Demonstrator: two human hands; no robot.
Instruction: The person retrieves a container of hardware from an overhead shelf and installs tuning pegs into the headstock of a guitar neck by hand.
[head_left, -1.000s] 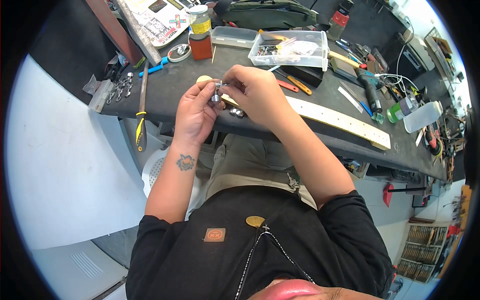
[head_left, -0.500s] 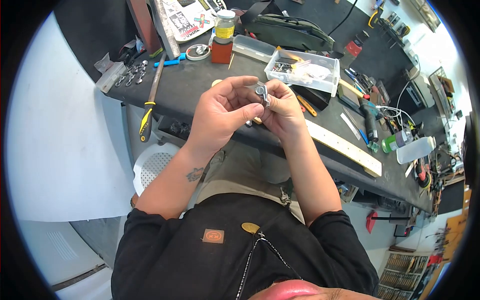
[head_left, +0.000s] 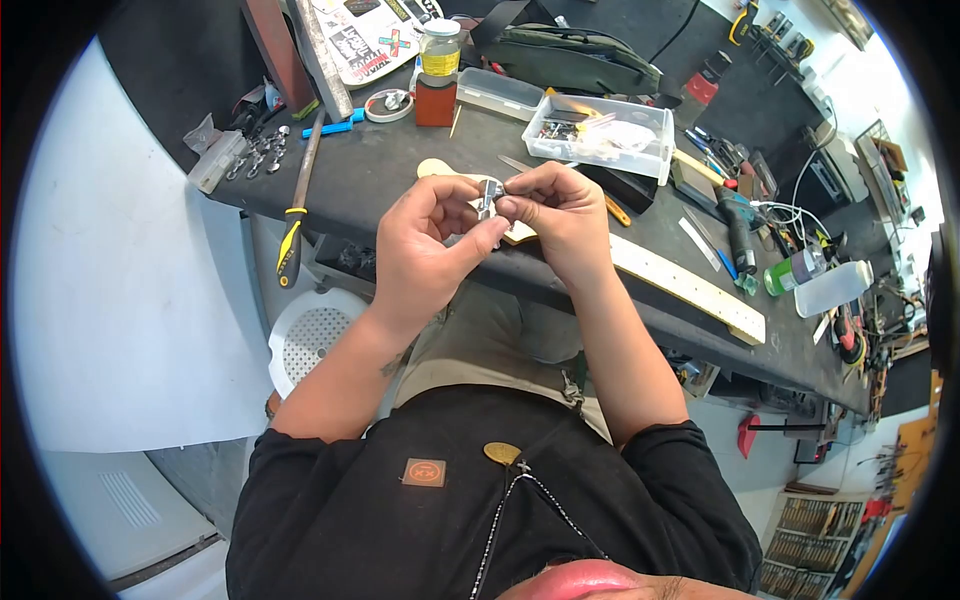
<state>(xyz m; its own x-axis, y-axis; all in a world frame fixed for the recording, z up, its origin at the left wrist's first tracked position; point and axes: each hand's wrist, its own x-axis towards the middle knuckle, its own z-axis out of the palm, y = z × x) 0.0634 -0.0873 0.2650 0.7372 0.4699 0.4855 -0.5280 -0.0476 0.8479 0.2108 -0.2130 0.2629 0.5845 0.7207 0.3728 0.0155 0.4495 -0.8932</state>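
A small chrome guitar tuning peg [head_left: 488, 199] is held up between both hands over the bench's front edge. My left hand [head_left: 425, 245] pinches it from the left, with thumb and fingers curled round it. From the right, the thumb and index finger of my right hand [head_left: 563, 220] close on its other end. Below the hands lies a pale wooden guitar neck [head_left: 690, 290] with dots along it, partly hidden by my hands and right forearm. Several similar chrome tuning pegs [head_left: 262, 155] lie in rows at the bench's left end.
A file with a yellow-black handle [head_left: 291, 245] overhangs the front edge. Behind the hands are a clear plastic box of small parts [head_left: 600, 140], a jar of yellow liquid [head_left: 440, 48] on a red block [head_left: 436, 103], and a green bag [head_left: 570, 60]. Bottles [head_left: 833, 288] stand right.
The tuning peg has turned and shifted slightly left and down. My right fingertips have moved to its upper end, and my left fingers have closed in around it.
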